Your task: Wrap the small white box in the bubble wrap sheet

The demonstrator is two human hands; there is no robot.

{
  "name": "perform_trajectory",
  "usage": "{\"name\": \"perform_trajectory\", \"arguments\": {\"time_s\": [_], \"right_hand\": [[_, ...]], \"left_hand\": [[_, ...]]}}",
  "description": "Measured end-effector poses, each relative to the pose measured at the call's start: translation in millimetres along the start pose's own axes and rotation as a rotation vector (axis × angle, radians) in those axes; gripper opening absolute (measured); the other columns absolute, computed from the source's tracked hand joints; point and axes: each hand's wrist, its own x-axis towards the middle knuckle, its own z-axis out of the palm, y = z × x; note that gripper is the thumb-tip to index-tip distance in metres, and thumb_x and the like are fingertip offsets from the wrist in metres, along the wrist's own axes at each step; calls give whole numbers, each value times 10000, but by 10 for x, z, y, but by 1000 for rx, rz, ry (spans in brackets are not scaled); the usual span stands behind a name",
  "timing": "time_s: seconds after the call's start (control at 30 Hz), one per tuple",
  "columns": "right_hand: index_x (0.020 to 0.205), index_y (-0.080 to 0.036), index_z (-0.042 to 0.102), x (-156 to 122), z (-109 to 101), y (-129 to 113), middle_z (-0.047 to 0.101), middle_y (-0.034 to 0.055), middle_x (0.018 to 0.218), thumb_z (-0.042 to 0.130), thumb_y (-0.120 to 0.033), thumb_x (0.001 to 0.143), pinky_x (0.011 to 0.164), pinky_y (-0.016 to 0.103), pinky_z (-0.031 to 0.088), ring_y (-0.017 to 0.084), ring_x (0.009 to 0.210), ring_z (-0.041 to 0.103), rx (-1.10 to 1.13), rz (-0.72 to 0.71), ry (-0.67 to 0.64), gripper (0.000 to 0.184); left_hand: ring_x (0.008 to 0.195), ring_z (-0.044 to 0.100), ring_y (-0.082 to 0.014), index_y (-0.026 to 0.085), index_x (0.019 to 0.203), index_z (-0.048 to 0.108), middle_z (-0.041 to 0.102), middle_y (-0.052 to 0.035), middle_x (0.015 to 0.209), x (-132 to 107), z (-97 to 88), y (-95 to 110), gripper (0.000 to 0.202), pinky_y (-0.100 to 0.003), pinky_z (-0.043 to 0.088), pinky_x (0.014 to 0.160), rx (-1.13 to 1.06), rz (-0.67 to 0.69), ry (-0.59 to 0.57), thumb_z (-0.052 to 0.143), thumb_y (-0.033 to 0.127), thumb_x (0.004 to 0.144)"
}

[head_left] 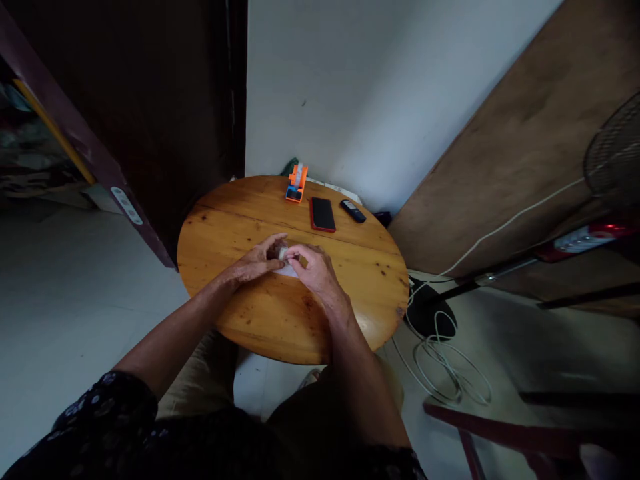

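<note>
Over the middle of the round wooden table (250, 213), both hands meet around a small whitish cylindrical object (283, 253), too small to name. My left hand (260, 259) curls around its left side, thumb in front and fingers behind. From the right, my right hand (313, 265) pinches at the object's edge, thumb and index finger together. What lies between those fingertips is hidden. A flat white piece, perhaps paper (287, 270), shows on the tabletop just below the hands.
Toward the back of the table stand an orange and blue tape dispenser (297, 183), a dark phone-like rectangle with red edges (323, 215) and a dark remote-like handset (353, 211). A fan base (430, 310) and coiled white cable (445, 363) lie on the floor to the right.
</note>
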Motion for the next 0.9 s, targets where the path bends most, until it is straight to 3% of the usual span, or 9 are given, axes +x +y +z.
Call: {"name": "perform_trajectory", "arguments": {"time_s": [0.2,0.4,0.57,0.7,0.77,0.9], "right_hand": [[881,-272,717,-7,-11,-31,753,12,877,583,-179,811,866,348,482,215,868,676,-25,-19,-1,177],[819,-242,723,-20,-105,-57,762,13,823,556,-296,872,804,339,505,210,808,695,185,66,16,184],[825,-237,698,-11,-116,8,759,6,793,591,-338,861,827,340,521,200,797,696,371,181,290,152],[804,-230,682,-7,-132,82,740,3,786,631,-351,838,857,346,517,196,810,689,423,239,439,135],[816,-229,684,-12,-164,105,738,8,826,648,-359,826,883,359,512,200,846,683,416,248,389,135],[912,-252,703,-28,-219,133,731,12,1020,720,-335,753,1000,398,467,226,1026,660,352,179,107,179]], "left_hand": [[1011,600,-185,205,1398,488,592,-79,1184,11,6,0,798,-323,472,897,-25,-3,-5,740,252,642],[1001,597,-194,197,1389,495,609,-72,1152,4,1,15,803,-340,458,916,-24,-21,5,759,283,635],[1049,592,-213,213,1399,483,617,-69,1198,3,-19,40,820,-347,453,922,-66,-68,-8,726,238,616],[1168,565,-252,220,1337,535,612,-87,1256,34,-53,54,814,-353,461,934,-165,-76,121,658,158,535],[1145,578,-251,212,1294,564,642,-83,1182,53,-80,53,778,-348,470,913,-186,-63,213,635,154,522],[995,625,-216,187,1200,609,682,-60,1026,79,-128,34,660,-310,479,806,-191,-93,360,620,180,540]]}}
